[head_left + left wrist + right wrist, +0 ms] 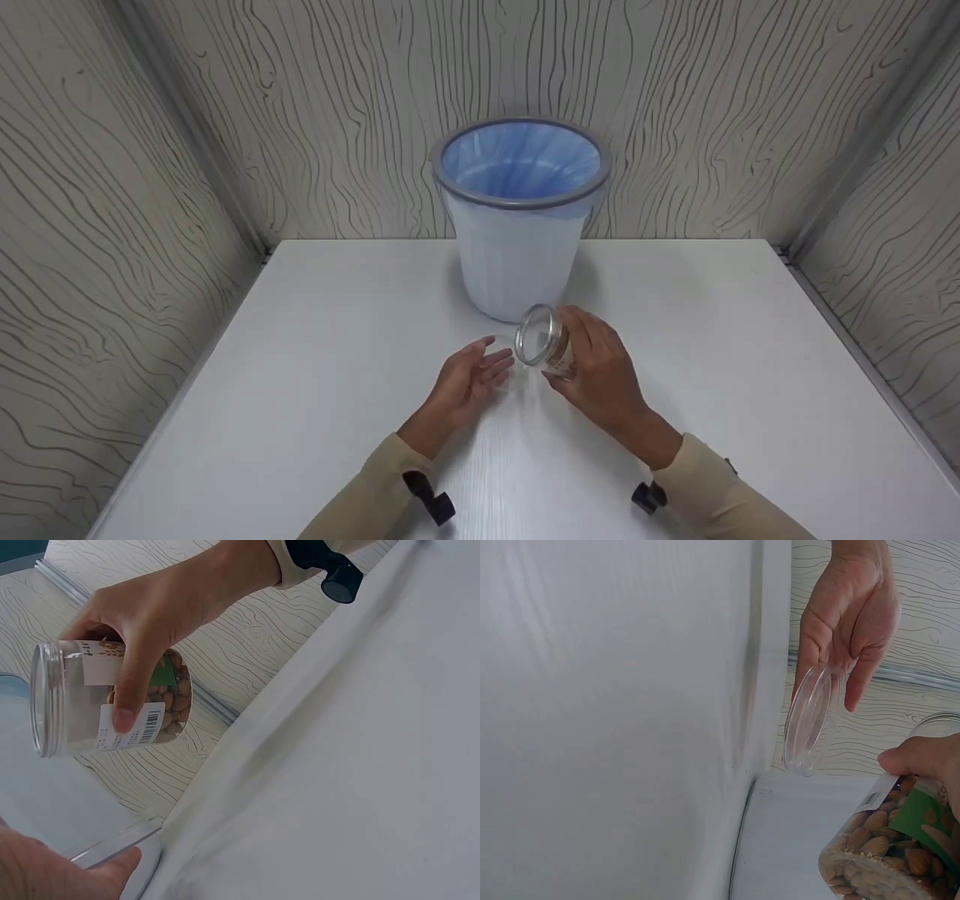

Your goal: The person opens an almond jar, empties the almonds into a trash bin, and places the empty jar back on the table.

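My right hand (604, 379) grips a clear jar (71, 701) of almonds, tipped on its side with its uncovered mouth facing left. The almonds (174, 699) lie toward the jar's bottom, behind a white label with a barcode and a green patch. Between the thumb and fingers of my left hand (461, 382) is a round clear lid (808, 724), held by its edge. The lid is apart from the jar, a short way left of its mouth, and shows only faintly in the head view. Both hands are above the table, in front of the bin.
Just beyond the hands, a white bin (517, 259) with a grey rim and a blue liner (517, 154) stands on the white table (300, 375). Wood-patterned panels (337, 112) enclose the table at the back and both sides. A small black device (430, 497) is strapped at the left wrist.
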The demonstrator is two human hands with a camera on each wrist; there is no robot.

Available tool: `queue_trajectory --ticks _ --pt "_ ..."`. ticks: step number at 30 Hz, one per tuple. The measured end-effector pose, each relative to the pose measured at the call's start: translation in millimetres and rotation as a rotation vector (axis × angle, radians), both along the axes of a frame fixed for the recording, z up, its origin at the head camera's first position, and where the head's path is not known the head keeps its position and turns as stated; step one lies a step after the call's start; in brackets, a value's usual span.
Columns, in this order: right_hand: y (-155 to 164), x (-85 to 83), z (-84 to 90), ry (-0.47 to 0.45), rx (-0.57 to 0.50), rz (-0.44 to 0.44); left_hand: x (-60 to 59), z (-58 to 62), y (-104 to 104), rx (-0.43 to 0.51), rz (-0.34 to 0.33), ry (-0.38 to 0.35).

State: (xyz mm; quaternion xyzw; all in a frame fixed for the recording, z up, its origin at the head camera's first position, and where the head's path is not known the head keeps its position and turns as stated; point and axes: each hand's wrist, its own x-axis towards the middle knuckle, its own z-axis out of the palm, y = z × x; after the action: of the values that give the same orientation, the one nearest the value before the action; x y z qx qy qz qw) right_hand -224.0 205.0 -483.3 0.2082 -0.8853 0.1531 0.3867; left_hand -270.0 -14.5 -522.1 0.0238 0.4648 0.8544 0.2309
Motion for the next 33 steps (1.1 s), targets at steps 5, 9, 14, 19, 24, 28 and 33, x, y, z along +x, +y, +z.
queue_trajectory --ticks 5,9,14,19,24,28,33 --pt "1.1 0.4 -0.7 -0.005 0.005 -0.005 -0.7 -2.6 1.0 -0.013 0.009 -0.005" --pt "1.6 0.8 -0.6 -0.008 0.003 -0.007 -0.6 -4.9 0.7 -0.022 0.021 -0.003" --pt "1.7 -0.2 -1.2 -0.001 -0.014 0.008 -0.7 -7.1 0.0 -0.042 0.016 0.008" --pt "1.1 -0.2 -1.5 0.000 -0.025 0.014 0.2 -8.3 -0.8 -0.095 0.016 0.027" --pt "1.0 0.5 -1.4 -0.010 -0.018 0.013 0.6 -10.1 -1.7 -0.148 0.025 0.036" --pt "1.2 0.9 -0.7 -0.010 -0.011 0.014 0.1 -10.8 -2.0 -0.173 0.038 0.019" --pt "1.4 0.9 -1.0 -0.011 -0.004 0.011 -0.4 -12.5 -2.0 -0.211 0.038 0.002"
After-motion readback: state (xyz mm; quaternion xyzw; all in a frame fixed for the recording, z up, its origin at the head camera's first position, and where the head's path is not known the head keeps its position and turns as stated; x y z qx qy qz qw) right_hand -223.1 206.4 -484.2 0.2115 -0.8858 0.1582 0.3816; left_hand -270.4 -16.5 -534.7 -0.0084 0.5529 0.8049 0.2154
